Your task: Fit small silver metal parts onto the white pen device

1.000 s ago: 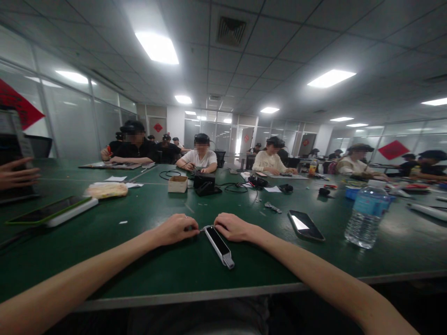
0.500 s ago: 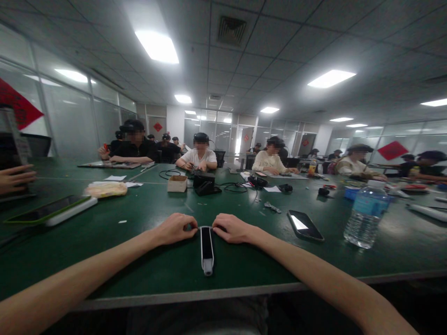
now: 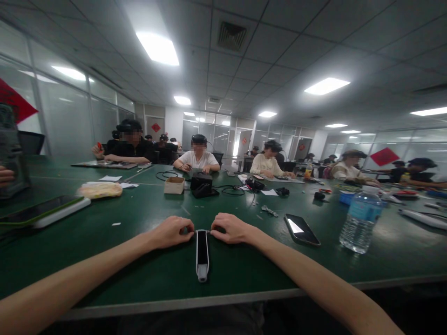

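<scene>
Left hand (image 3: pixel 171 232) and right hand (image 3: pixel 232 228) curled on green table (image 3: pixel 244 274), fingertips at the near-top end of white-and-black stick device (image 3: pixel 202 255), which lies below them; grip or mere touch, cannot tell. Phone (image 3: pixel 302 230) right of right fingers.

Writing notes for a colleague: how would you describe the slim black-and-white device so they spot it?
On the long green table, look at the near edge. The white device with a black face lies there between the left hand and right hand. Unlike the wider phone nearby, it is stick-shaped.
</scene>
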A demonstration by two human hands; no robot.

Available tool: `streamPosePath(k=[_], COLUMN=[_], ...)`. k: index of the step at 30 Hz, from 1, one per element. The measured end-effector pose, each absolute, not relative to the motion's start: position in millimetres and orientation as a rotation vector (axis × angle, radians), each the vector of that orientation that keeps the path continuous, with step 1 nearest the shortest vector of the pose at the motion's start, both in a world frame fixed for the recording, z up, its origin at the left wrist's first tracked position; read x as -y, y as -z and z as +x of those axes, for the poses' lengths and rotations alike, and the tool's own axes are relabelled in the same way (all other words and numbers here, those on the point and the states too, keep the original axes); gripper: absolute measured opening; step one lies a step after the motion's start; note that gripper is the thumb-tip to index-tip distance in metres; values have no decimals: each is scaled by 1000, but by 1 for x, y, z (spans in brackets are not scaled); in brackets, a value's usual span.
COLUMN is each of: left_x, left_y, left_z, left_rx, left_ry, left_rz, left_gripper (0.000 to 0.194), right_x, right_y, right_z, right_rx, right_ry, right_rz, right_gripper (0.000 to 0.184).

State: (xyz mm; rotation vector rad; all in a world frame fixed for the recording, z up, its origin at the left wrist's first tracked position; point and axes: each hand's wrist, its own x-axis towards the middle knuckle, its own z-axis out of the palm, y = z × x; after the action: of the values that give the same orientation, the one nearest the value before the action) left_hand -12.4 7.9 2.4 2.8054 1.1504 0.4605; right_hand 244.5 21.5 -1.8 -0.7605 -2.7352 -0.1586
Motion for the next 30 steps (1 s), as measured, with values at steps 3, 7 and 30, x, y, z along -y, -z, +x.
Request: streamPosePath(k=[3, 7, 30], left_x=[-7, -7, -8], left_y=[-3, -5, -1], left_z=[-13, -13, -12], left_rx=[-1130, -1114, -1055], left_ry=[-457, -436, -473], left_rz=[2806, 2817, 2896], left_gripper=[25, 26, 22], right_x=[-28, -49, -192], right_y=[2, 5, 17], right_z=[248, 262, 400], right_rx=[2718, 2664, 2247], right_ry=[201, 323, 115], right_rz=[-818, -1067, -2338], right_gripper=[28, 29, 34])
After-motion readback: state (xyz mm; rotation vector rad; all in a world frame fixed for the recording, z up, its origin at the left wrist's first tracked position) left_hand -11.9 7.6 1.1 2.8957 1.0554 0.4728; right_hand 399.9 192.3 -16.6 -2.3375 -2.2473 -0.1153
